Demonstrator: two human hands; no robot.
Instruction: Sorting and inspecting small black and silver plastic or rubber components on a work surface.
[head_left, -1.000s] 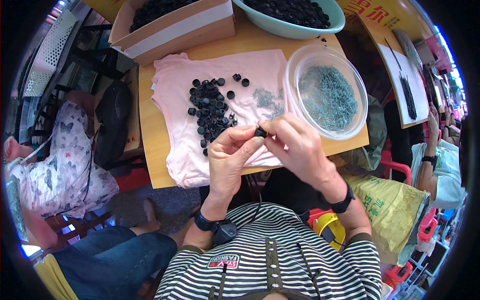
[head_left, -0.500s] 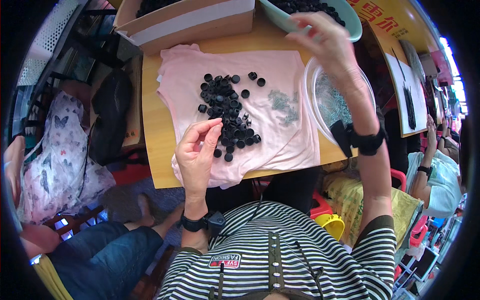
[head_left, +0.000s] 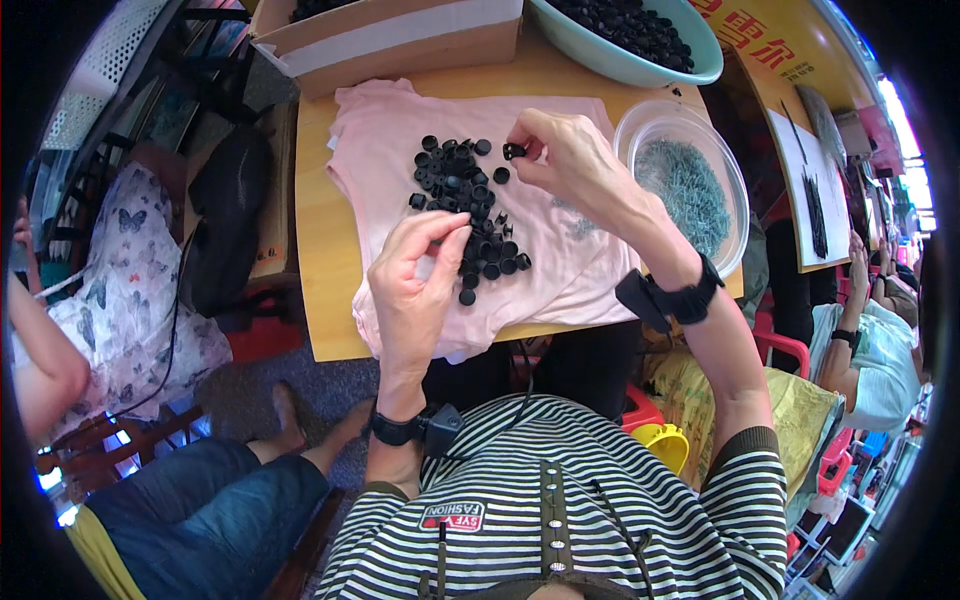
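The right hand (head_left: pixel 565 160), raised toward the teal basin (head_left: pixel 700 70) half a second ago, has come back down over the pink cloth (head_left: pixel 580 270) and now pinches a small black cap (head_left: pixel 513 151) between thumb and fingertips, just right of the heap of black caps (head_left: pixel 465 205). The left hand (head_left: pixel 415 290) hovers at the heap's near edge, its fingers curled close together; whether they hold anything cannot be told. A clear bowl of small grey-blue parts (head_left: pixel 690 185) stands to the right.
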